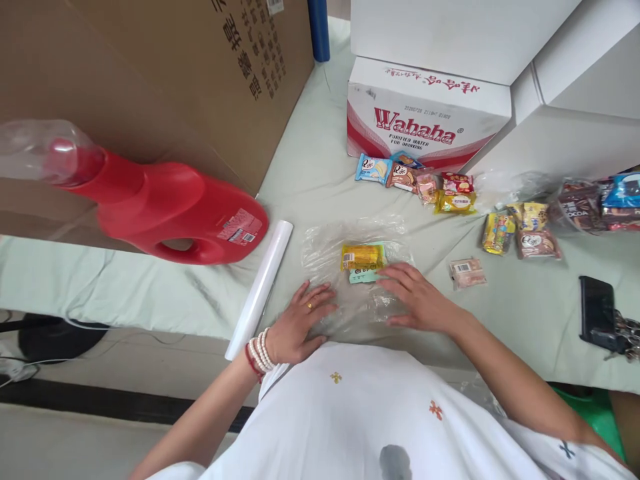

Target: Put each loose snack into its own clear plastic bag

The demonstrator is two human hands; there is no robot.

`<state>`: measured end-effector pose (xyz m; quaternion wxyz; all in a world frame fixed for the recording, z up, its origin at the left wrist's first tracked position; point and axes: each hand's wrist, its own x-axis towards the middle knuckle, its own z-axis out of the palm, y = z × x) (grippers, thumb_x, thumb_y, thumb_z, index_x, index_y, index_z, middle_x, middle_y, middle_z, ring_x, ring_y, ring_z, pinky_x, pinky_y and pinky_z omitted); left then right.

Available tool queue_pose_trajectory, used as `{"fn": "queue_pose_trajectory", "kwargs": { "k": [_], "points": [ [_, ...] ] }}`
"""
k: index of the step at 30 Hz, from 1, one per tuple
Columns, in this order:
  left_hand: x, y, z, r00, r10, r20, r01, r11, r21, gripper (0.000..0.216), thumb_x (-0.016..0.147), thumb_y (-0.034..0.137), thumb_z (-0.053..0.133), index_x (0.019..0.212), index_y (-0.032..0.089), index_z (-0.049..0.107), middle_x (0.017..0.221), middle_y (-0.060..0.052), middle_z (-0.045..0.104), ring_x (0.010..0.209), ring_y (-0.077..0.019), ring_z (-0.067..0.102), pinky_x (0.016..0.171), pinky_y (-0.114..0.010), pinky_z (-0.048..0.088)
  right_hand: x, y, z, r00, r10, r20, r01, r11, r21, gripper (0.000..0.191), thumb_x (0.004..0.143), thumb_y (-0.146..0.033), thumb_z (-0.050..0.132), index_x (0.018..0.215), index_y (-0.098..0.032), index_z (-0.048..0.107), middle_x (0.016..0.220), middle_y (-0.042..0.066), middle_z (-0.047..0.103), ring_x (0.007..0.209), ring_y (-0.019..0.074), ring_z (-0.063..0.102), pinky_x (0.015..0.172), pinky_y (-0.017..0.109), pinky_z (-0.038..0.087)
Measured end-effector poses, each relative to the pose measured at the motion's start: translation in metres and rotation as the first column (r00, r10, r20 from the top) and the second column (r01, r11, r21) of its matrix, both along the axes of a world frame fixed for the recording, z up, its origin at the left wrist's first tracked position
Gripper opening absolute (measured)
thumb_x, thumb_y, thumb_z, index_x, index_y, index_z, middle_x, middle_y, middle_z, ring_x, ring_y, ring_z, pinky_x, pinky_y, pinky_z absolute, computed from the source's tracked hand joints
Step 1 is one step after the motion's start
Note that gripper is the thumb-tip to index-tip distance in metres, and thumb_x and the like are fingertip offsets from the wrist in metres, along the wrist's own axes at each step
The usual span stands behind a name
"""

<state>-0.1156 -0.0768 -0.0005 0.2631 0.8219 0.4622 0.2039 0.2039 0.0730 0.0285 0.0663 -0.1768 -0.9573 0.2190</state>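
A clear plastic bag (325,250) lies flat on the table in front of me. On or inside it, I cannot tell which, are a yellow wrapped snack (363,257) and a pale green packet (364,275) partly under it. My left hand (304,320), with a ring and bead bracelets, rests at the bag's near left edge, its fingers spread. At the bag's right side my right hand (417,300) lies with fingers apart, the fingertips by the green packet. Neither hand grips anything.
A red detergent jug (200,207) and a white roll (260,287) lie to the left, beside a large cardboard box (150,80). Several wrapped snacks (457,200) sit before a Wahaha water carton (425,120). A pinkish packet (468,273), phone (597,310) and keys (627,333) are at right.
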Motion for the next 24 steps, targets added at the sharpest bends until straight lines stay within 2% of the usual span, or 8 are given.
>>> {"fn": "queue_pose_trajectory", "kwargs": {
  "k": [3,5,8,11,17,19,21,24],
  "points": [
    [0.002,-0.001,-0.008,0.996,0.087,0.022,-0.088,0.996,0.033,0.022,0.092,0.020,0.059,0.111,0.025,0.069,0.138,-0.009,0.067,0.142,-0.0294,0.051,0.124,-0.061,0.025,0.029,-0.018,-0.020,0.990,-0.090,-0.105,0.088,0.996,-0.024,0.026,0.099,-0.031,0.061,0.122,-0.020,0.067,0.135,0.016,0.060,0.135,0.0309,0.048,0.113,0.056,0.043],
    [0.004,0.004,-0.011,0.978,0.173,0.114,-0.179,0.983,0.050,0.017,0.096,0.018,0.055,0.101,0.025,0.070,0.123,-0.007,0.074,0.135,-0.0260,0.056,0.119,-0.055,0.036,0.034,-0.018,-0.024,0.970,-0.155,-0.185,0.146,0.987,-0.060,0.017,0.101,-0.022,0.055,0.108,-0.021,0.071,0.125,0.014,0.064,0.125,0.0279,0.054,0.103,0.050,0.050],
    [0.007,0.021,-0.006,0.903,0.367,0.223,-0.382,0.924,0.024,0.014,0.098,0.025,0.055,0.097,0.024,0.070,0.106,-0.008,0.076,0.120,-0.0251,0.061,0.106,-0.048,0.049,0.024,0.002,-0.011,0.948,-0.218,-0.230,0.181,0.968,-0.172,0.018,0.102,-0.025,0.054,0.105,-0.022,0.071,0.114,0.012,0.066,0.106,0.0233,0.060,0.089,0.039,0.053],
    [0.007,0.049,-0.003,0.807,0.556,0.199,-0.571,0.820,0.029,0.021,0.099,0.034,0.054,0.090,0.023,0.069,0.095,-0.007,0.073,0.105,-0.0251,0.061,0.099,-0.047,0.049,0.007,0.039,0.006,0.939,-0.299,-0.173,0.244,0.928,-0.280,0.023,0.103,-0.031,0.051,0.104,-0.020,0.071,0.097,0.009,0.066,0.088,0.0192,0.062,0.079,0.031,0.050],
    [0.010,0.090,-0.020,0.630,0.776,-0.029,-0.774,0.630,0.061,0.022,0.089,0.039,0.062,0.080,0.021,0.071,0.093,-0.011,0.069,0.102,-0.0318,0.057,0.098,-0.052,0.045,-0.033,0.090,0.003,0.877,-0.383,0.288,0.455,0.855,-0.249,0.022,0.098,-0.027,0.053,0.100,-0.018,0.073,0.086,0.004,0.071,0.075,0.0174,0.061,0.069,0.026,0.040],
    [0.013,0.091,-0.025,0.587,0.808,-0.049,-0.802,0.588,0.099,0.021,0.086,0.038,0.065,0.092,0.019,0.073,0.103,-0.014,0.066,0.108,-0.0339,0.055,0.100,-0.053,0.044,-0.040,0.097,0.004,0.834,-0.346,0.429,0.463,0.863,-0.203,0.022,0.098,-0.029,0.055,0.105,-0.019,0.073,0.088,0.004,0.073,0.077,0.0187,0.062,0.067,0.027,0.038],
    [0.016,0.090,-0.027,0.570,0.821,-0.027,-0.811,0.568,0.140,0.028,0.086,0.036,0.066,0.105,0.017,0.073,0.112,-0.016,0.063,0.112,-0.0340,0.053,0.103,-0.053,0.043,-0.044,0.104,0.011,0.829,-0.307,0.468,0.416,0.897,-0.149,0.024,0.098,-0.032,0.057,0.112,-0.019,0.072,0.097,0.007,0.073,0.085,0.0214,0.063,0.070,0.028,0.040],
    [0.018,0.087,-0.025,0.597,0.802,0.002,-0.793,0.590,0.150,0.023,0.088,0.032,0.062,0.102,0.019,0.075,0.112,-0.013,0.063,0.112,-0.0327,0.053,0.104,-0.051,0.043,-0.052,0.113,0.021,0.916,-0.255,0.309,0.288,0.956,-0.064,0.036,0.100,-0.038,0.054,0.127,-0.017,0.068,0.115,0.014,0.069,0.105,0.0269,0.060,0.086,0.033,0.043]
  ]
}}
